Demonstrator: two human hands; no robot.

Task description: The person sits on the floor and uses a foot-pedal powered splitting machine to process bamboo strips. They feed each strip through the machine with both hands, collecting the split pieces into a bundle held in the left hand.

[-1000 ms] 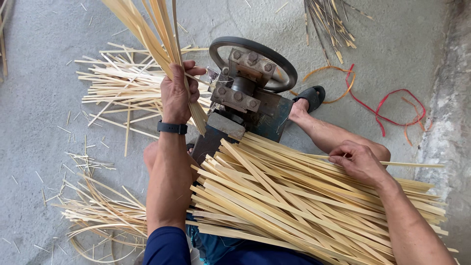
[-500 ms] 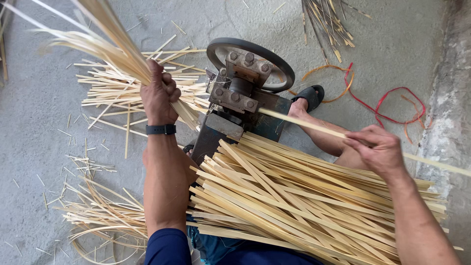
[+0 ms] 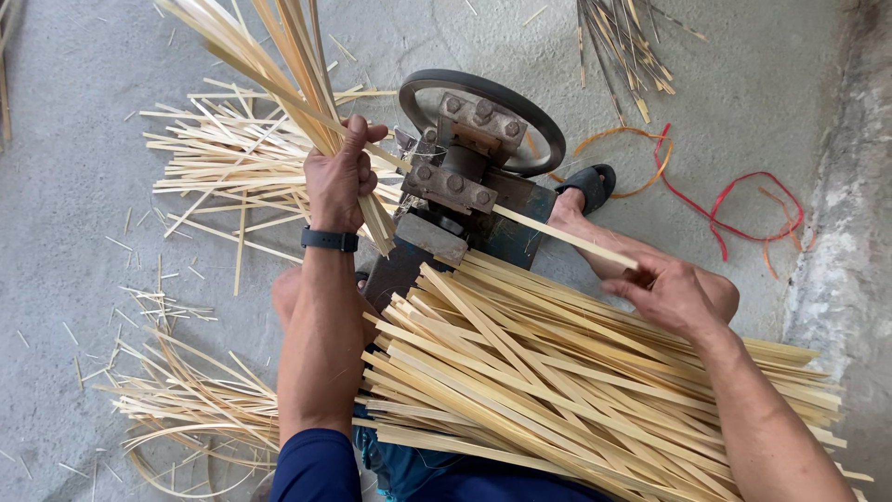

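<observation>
Since the earlier frame we have lowered our left hand (image 3: 340, 178) a little toward the machine (image 3: 462, 182) and brought our right hand (image 3: 671, 294) down and nearer, sliding one strip (image 3: 567, 239) further toward the rollers. Our left hand is clenched around a bundle of thin splits (image 3: 279, 65) that fans up and away to the far left. Our right hand pinches the near end of the strip, whose far end touches the machine's right side. A big pile of flat strips (image 3: 576, 390) lies across our lap, near and right. Loose splits (image 3: 223, 158) lie on the floor (image 3: 74, 242) left of the machine, and curled shavings (image 3: 186, 409) sit near left. Red cord (image 3: 734, 200) lies far right.
</observation>
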